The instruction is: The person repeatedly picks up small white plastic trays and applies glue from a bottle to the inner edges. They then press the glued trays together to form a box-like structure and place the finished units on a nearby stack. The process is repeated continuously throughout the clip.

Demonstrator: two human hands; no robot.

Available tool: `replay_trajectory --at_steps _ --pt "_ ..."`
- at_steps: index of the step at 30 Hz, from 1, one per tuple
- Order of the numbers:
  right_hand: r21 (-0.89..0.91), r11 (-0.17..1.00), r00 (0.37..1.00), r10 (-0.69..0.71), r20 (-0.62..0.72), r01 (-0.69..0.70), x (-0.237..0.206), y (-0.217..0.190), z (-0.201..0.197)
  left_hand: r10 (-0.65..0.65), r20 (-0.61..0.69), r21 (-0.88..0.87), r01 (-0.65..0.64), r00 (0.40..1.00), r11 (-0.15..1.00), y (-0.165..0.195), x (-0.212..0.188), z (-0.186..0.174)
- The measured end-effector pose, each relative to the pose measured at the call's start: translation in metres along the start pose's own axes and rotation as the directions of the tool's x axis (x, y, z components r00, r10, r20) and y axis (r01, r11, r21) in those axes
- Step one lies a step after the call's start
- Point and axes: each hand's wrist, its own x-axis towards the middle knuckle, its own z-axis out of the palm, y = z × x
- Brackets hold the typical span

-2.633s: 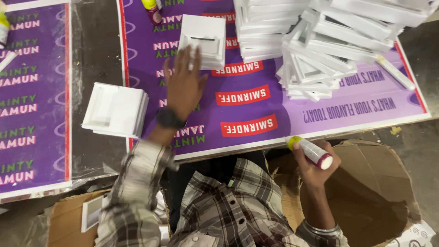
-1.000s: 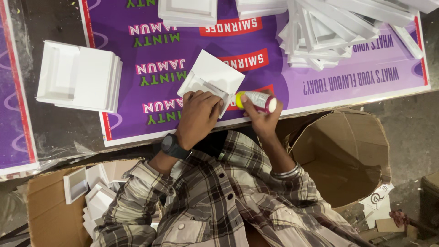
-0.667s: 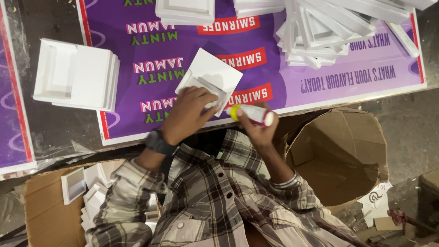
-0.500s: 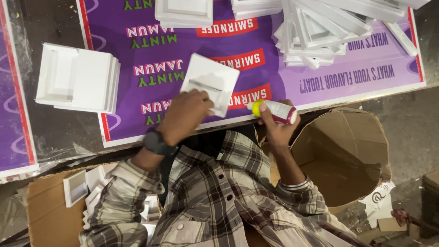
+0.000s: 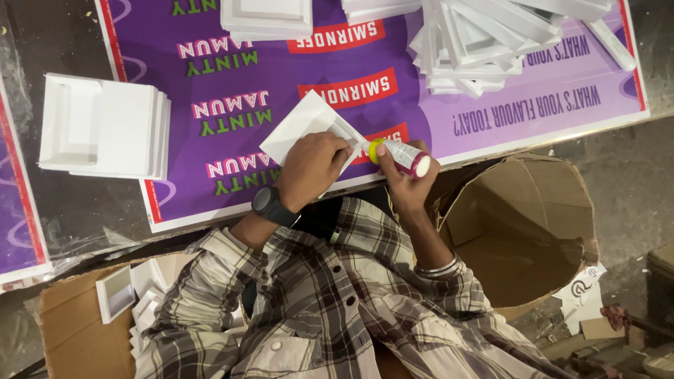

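I see the right hand [image 5: 406,184] has swung the gripped glue tube [image 5: 400,156] back onto the white folded card [image 5: 307,130], pinned mid-frame by the left hand [image 5: 312,168], so gluing resumes.

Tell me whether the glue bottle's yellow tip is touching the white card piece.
Touching. The head view shows the glue bottle, in the right hand, with its yellow tip against the edge of the white card piece under the left hand.
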Motion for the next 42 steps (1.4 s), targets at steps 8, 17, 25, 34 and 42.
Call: replay_trajectory --at_steps 8,17,25,34,42 --pt "-0.015 0.998 0.989 -0.065 0.132 0.068 -0.020 -0.004 -0.002 0.022 0.011 -0.026 -0.021 1.000 0.999 -0.009 0.000 0.001" --pt "0.109 0.994 1.000 -0.005 0.017 0.004 -0.011 -0.005 0.001 0.040 0.018 -0.053 -0.039 0.999 0.998 -0.012 0.003 -0.002" --pt "0.121 0.970 0.966 -0.227 0.121 0.213 -0.027 0.006 0.016 0.049 0.027 -0.080 -0.047 0.998 0.996 -0.011 0.003 -0.004" --pt "-0.044 0.993 0.955 -0.094 0.281 0.111 -0.048 0.008 0.016 0.009 0.066 -0.081 -0.004 0.998 0.997 -0.012 0.004 -0.005" --pt "0.089 0.994 0.998 0.062 -0.028 -0.059 -0.008 0.008 -0.009 0.020 0.053 -0.059 -0.017 0.998 0.998 -0.011 0.000 -0.003"
